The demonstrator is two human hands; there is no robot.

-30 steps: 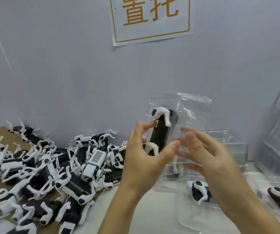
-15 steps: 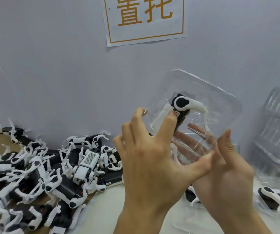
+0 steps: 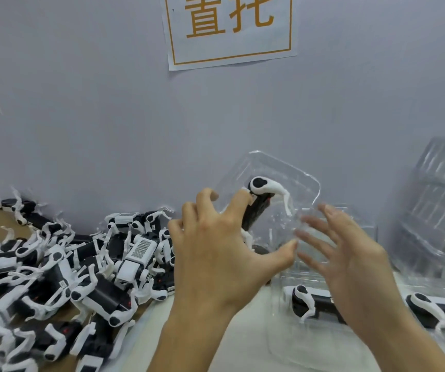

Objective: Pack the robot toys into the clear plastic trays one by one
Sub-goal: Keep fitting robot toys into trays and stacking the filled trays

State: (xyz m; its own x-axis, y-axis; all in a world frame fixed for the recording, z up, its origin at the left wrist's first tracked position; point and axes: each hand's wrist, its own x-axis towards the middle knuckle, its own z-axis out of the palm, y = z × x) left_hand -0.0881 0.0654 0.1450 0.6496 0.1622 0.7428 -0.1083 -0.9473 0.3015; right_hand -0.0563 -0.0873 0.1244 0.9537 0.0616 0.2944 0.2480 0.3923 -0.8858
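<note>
A black-and-white robot toy (image 3: 263,189) sits tilted inside a clear plastic tray (image 3: 304,181) held up in front of the wall. My left hand (image 3: 216,253) grips the tray and toy, with the index finger on the toy's body and the thumb stretched to the tray's lower edge. My right hand (image 3: 350,264) is blurred, its fingers spread straight beside the tray's right side. I cannot tell whether it touches the tray. A big pile of loose robot toys (image 3: 55,277) covers the table on the left.
Two filled trays lie on the white surface below my hands, one (image 3: 307,302) in the middle and one (image 3: 430,310) at the right. A stack of empty clear trays (image 3: 436,205) leans at the far right. A paper sign (image 3: 229,28) hangs on the wall.
The tray with the toy tipped over and then came down a little. My right hand left the tray's back and now hovers spread at its right side.
</note>
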